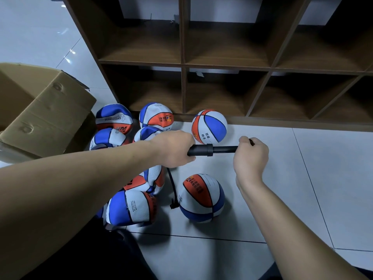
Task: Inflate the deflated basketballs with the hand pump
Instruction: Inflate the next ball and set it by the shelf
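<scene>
Left hand point(173, 150): curled round barrel of black hand pump point(210, 149), held level above the floor.
Right hand point(250, 153): gripping pump handle end; shaft drawn partly out between the hands.
Hose point(172, 187): hangs below left hand, tip at side of round ball point(201, 198) on floor under the hands; orange panel print unreadable.
Second round ball point(209, 126): beyond the hands, against shelf unit point(182, 63); Chinese characters on white panel.
Flat balls point(131, 207): heaped under left forearm; one reads "CHILDREN".
Cardboard box point(40, 114): far left.

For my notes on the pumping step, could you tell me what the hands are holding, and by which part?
Both hold the hand pump: the left hand grips its barrel, and the right hand grips the handle at the end of the extended rod.
</scene>
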